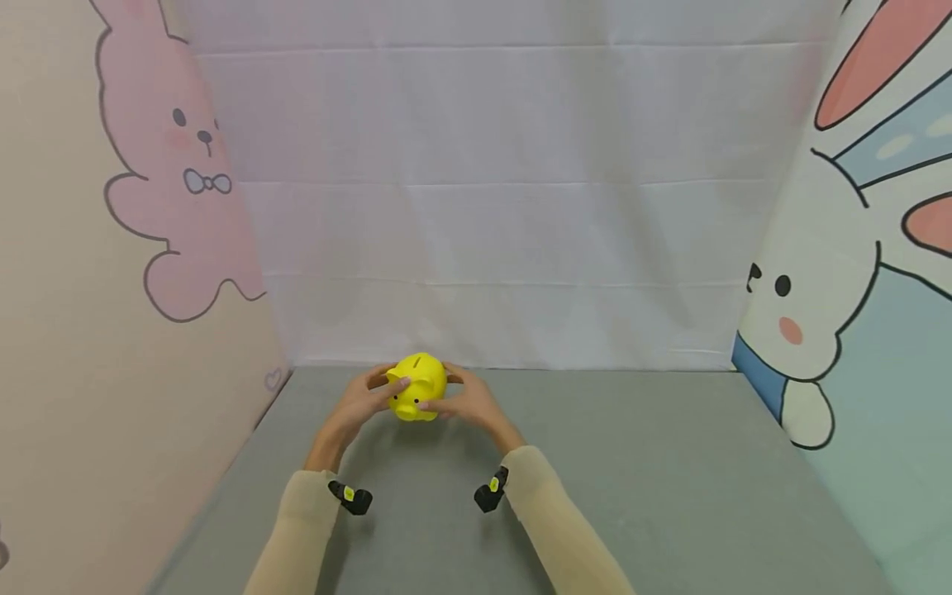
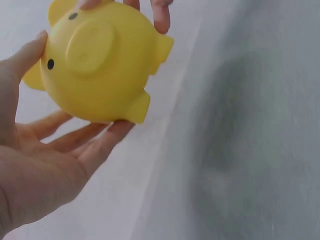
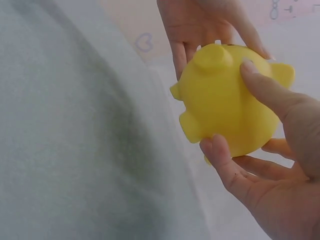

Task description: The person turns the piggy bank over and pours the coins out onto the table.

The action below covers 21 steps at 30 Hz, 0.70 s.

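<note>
Between both hands is a yellow piggy bank (image 1: 421, 378), its snout facing me and its coin slot on top. My left hand (image 1: 364, 402) grips its left side, thumb by an ear and fingers curved behind and beneath. My right hand (image 1: 472, 402) grips the other side, thumb near the eye. In the left wrist view the piggy bank (image 2: 100, 60) shows its round snout and stubby feet, held above the table surface. In the right wrist view the right fingers (image 3: 232, 175) support it by a foot. Its back side is hidden.
A grey table (image 1: 632, 479) spreads beneath, with a shadow under the hands. White cloth (image 1: 506, 207) hangs behind its far edge. Walls with a pink rabbit (image 1: 171, 165) and a white rabbit (image 1: 803, 306) flank it. Each wrist wears a small black device (image 1: 491, 489).
</note>
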Each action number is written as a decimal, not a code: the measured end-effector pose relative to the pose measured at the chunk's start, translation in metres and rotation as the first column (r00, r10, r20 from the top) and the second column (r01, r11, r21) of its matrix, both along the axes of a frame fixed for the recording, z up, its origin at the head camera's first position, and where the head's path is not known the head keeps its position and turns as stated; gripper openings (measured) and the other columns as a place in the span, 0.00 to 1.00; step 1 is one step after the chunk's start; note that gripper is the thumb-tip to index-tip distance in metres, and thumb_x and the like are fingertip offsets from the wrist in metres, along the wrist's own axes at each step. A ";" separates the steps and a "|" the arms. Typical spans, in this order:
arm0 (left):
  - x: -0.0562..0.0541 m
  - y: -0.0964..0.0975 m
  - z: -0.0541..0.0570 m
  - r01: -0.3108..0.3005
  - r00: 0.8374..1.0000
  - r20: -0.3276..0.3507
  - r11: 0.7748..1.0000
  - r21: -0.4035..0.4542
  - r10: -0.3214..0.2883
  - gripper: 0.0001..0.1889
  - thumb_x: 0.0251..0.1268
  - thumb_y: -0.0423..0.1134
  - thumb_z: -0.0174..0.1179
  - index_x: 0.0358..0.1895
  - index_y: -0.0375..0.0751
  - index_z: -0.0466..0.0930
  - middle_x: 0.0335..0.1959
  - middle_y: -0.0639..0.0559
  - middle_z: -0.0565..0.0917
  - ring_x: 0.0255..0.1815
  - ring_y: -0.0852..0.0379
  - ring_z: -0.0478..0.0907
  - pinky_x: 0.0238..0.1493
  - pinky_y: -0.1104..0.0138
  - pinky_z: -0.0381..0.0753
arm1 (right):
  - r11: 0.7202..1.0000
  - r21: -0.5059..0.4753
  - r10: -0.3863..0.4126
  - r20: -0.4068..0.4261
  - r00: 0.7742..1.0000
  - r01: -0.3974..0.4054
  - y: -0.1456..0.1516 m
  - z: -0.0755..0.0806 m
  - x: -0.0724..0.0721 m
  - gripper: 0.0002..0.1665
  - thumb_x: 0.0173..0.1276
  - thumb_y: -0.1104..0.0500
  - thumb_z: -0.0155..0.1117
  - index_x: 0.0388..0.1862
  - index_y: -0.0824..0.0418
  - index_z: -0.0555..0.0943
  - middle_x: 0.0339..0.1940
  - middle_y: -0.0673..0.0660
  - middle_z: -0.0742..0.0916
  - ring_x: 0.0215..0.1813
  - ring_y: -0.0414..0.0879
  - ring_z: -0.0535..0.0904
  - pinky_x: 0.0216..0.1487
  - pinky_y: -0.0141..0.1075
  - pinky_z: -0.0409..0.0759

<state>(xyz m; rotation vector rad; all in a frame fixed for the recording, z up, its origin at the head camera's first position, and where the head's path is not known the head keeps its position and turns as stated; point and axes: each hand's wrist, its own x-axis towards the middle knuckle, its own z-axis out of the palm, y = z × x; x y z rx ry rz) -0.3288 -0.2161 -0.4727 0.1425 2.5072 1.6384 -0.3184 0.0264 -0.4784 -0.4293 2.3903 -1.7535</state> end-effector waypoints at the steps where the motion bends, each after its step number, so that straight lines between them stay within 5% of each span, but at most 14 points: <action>1: 0.002 0.004 0.004 -0.012 1.000 0.002 1.000 0.002 0.012 0.49 0.63 0.68 0.69 0.81 0.47 0.64 0.78 0.35 0.70 0.68 0.42 0.80 0.68 0.50 0.83 | 1.000 0.001 0.000 -0.006 1.000 0.000 0.004 0.003 0.002 0.55 0.61 0.45 0.83 0.82 0.52 0.67 0.75 0.67 0.78 0.45 0.64 0.91 0.51 0.58 0.91; 8: 0.021 0.038 0.035 -0.034 0.999 -0.002 0.999 0.018 0.034 0.47 0.63 0.68 0.69 0.79 0.47 0.67 0.77 0.37 0.71 0.67 0.42 0.80 0.65 0.54 0.86 | 0.999 0.050 0.020 -0.047 0.999 -0.017 0.041 0.027 0.013 0.56 0.61 0.40 0.81 0.83 0.50 0.66 0.74 0.65 0.79 0.48 0.57 0.91 0.47 0.43 0.92; 12: 0.033 0.055 0.046 -0.020 0.999 -0.025 0.999 0.033 0.021 0.43 0.64 0.66 0.70 0.76 0.46 0.70 0.74 0.37 0.72 0.63 0.43 0.82 0.61 0.55 0.88 | 0.997 0.063 0.043 -0.078 0.996 -0.038 0.060 0.038 0.021 0.55 0.61 0.40 0.81 0.83 0.50 0.66 0.75 0.63 0.79 0.51 0.55 0.91 0.51 0.47 0.92; 21: 0.060 0.086 0.046 0.030 0.998 -0.058 0.999 0.032 -0.028 0.39 0.63 0.63 0.72 0.72 0.48 0.73 0.70 0.39 0.75 0.48 0.50 0.87 0.55 0.57 0.90 | 0.989 0.113 0.100 -0.084 0.991 -0.090 0.099 0.048 0.045 0.53 0.61 0.42 0.82 0.82 0.48 0.68 0.76 0.61 0.78 0.52 0.53 0.91 0.56 0.49 0.90</action>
